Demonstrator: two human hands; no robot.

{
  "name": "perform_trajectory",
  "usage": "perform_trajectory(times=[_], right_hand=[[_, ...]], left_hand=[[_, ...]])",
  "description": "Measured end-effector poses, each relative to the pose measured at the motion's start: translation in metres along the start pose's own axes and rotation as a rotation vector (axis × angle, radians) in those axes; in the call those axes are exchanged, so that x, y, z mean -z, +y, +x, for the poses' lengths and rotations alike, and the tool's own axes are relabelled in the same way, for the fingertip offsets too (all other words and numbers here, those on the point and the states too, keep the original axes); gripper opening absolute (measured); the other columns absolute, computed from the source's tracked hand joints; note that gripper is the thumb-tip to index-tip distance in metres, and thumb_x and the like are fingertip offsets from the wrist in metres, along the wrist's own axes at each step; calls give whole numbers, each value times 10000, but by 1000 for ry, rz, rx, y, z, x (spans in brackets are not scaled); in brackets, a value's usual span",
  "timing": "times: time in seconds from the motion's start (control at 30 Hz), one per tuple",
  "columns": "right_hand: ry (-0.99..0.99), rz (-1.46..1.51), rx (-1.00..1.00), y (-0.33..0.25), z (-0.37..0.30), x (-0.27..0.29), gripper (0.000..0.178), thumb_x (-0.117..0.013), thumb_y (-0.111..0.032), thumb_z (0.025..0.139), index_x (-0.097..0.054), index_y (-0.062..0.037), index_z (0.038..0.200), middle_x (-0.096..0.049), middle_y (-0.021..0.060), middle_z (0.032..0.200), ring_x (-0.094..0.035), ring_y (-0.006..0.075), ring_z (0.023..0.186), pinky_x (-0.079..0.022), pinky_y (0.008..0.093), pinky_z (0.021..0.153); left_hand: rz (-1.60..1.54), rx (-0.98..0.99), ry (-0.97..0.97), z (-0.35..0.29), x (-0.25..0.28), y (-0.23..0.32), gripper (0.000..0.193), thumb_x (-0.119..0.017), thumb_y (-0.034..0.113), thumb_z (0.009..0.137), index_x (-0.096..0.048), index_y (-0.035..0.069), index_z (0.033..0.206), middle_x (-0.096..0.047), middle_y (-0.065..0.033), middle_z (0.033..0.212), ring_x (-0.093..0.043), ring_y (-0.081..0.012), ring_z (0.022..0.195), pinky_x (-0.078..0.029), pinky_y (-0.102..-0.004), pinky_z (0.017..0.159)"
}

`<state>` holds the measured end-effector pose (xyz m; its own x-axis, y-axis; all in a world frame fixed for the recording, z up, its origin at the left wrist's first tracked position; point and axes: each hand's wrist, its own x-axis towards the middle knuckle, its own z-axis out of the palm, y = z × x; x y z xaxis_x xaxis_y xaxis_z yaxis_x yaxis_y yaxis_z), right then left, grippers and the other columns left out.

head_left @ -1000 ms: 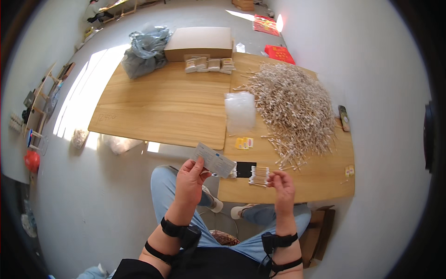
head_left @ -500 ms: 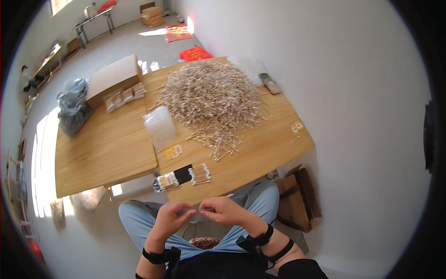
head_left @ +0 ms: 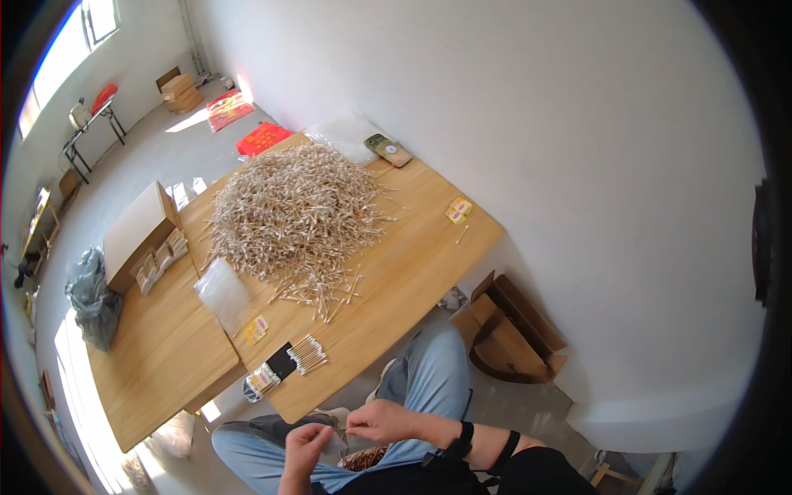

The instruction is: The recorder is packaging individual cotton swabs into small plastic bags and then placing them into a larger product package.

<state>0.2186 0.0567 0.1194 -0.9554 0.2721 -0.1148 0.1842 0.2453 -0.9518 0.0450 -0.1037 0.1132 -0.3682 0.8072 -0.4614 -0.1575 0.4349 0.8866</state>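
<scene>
Above my lap, my left hand (head_left: 307, 448) and my right hand (head_left: 384, 422) are close together, both with fingers pinched. Between them is a thin see-through piece of plastic film (head_left: 335, 444), faint against my legs; its exact shape is hard to make out. On the table edge ahead lie a row of cotton swabs (head_left: 308, 355), a small black pad (head_left: 282, 361) and a clear packet of swabs (head_left: 261, 380). Beyond these is a large heap of loose cotton swabs (head_left: 293, 206).
A stack of clear bags (head_left: 223, 294) and yellow cards (head_left: 256, 329) lie left of the heap. More yellow cards (head_left: 459, 210) and a phone (head_left: 388, 150) are at the right. A cardboard box (head_left: 142, 235) and grey plastic bag (head_left: 93, 297) stand far left. An open carton (head_left: 511, 334) sits below, by the wall.
My view has swung to the right, so the table appears tilted and further left. My hands sit lower in the picture, still close together, with the see-through film now showing between them.
</scene>
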Motion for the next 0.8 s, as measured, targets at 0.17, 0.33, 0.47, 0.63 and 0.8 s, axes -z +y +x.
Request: perform_trajectory(times=[0.17, 0.33, 0.47, 0.63, 0.8], right_hand=[[654, 256, -86, 33, -9, 62, 153, -653, -180, 922, -675, -28, 925, -638, 39, 699, -580, 81, 664, -460, 274, 579], [1472, 489, -221, 129, -7, 217, 200, -564, -192, 970, -599, 1, 928, -635, 70, 694, -567, 108, 476, -453, 240, 435], [1707, 344, -310, 228, -44, 327, 165, -499, -114, 985, -584, 27, 991, -651, 110, 805, -634, 158, 559, -536, 276, 495], [1576, 610, -298, 240, -31, 356, 152, -474, -80, 982, -553, 33, 1046, -635, 141, 927, -644, 192, 610, -587, 293, 570], [1675, 327, -430, 217, -18, 302, 158, -516, -125, 976, -534, 2, 1067, -598, 88, 846, -626, 158, 628, -572, 269, 576]], left_hand=[[-80, -128, 369, 17, 43, 2, 127, -651, 134, 934, -650, 49, 840, -580, 52, 681, -454, -30, 559, -351, -190, 522], [-293, -108, 422, 26, 79, -45, 90, -597, 130, 958, -601, 42, 941, -613, -15, 758, -563, -99, 558, -467, -215, 508], [-28, -43, 218, 40, 26, -23, 180, -572, 240, 996, -602, 77, 926, -604, 16, 744, -505, -48, 583, -409, -198, 501], [-118, 10, 200, 32, -19, 19, 168, -582, 215, 991, -612, 50, 970, -633, -7, 796, -583, -75, 663, -469, -209, 548], [-126, 54, 209, 31, -23, 33, 122, -649, 190, 929, -645, 68, 932, -649, -19, 769, -614, -127, 685, -491, -268, 587]])
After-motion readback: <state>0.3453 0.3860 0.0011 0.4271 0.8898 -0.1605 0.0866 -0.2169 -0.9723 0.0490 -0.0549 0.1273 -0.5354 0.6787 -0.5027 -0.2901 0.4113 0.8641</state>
